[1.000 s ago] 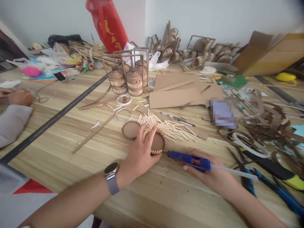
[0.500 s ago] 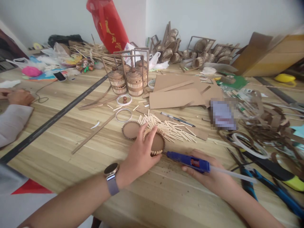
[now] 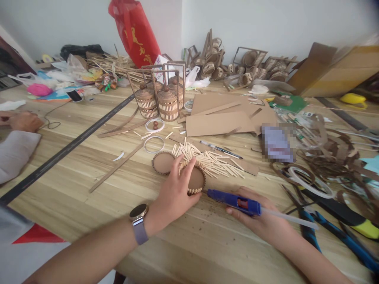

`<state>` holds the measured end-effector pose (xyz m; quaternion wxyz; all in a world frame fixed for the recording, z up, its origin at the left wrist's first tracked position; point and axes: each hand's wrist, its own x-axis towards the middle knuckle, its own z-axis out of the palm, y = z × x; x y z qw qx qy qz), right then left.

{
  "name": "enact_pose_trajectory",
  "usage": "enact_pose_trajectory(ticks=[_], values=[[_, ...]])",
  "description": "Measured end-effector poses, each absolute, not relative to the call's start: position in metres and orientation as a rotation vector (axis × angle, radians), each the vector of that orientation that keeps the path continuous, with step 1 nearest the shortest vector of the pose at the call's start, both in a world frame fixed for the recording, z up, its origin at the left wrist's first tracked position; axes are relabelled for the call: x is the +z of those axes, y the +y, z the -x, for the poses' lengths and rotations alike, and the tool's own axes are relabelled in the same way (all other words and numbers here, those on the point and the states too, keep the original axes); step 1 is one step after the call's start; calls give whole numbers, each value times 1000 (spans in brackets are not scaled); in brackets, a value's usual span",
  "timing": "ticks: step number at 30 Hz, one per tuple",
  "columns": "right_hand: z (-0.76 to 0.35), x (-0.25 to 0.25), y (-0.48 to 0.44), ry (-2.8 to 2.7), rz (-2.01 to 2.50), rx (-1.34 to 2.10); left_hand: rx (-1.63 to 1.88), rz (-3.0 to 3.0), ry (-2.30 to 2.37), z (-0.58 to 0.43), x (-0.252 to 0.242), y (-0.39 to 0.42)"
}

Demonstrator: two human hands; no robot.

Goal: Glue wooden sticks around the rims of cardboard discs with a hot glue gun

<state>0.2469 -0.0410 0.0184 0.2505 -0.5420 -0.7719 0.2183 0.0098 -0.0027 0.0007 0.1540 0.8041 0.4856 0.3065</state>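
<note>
My left hand (image 3: pixel 174 185) grips the near left side of a small round cardboard basket base (image 3: pixel 196 179), its fingers over the rim. Short wooden sticks stand along part of that rim. In my right hand (image 3: pixel 257 211) is a blue hot glue gun (image 3: pixel 235 201), with a clear glue stick jutting from its back. The gun's nozzle is at the near right edge of the base; whether it touches cannot be made out. A second round cardboard base (image 3: pixel 163 163) lies just left of the first. Behind both spreads a pile of short wooden sticks (image 3: pixel 207 159).
Finished lidded baskets (image 3: pixel 168 102) with tall handles stand farther back. Cardboard sheets (image 3: pixel 222 123), a pen (image 3: pixel 220 149) and tape rings (image 3: pixel 154 144) lie nearby. Pliers (image 3: pixel 309 225) and a cutter (image 3: pixel 340 209) are at the right. Another person's hands (image 3: pixel 25 121) rest at the far left.
Almost nothing differs. Both hands, the glue gun and the base hold their positions; the view has shifted very slightly.
</note>
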Motion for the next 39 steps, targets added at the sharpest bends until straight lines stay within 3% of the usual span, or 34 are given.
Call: enact_pose_trajectory(ticks=[32, 39], values=[[-247, 15, -41, -2095, 1465, 549, 874, -2321, 1401, -10, 2, -3], [-251, 30, -38, -1901, 1585, 675, 874, -2325, 1383, -10, 2, -3]])
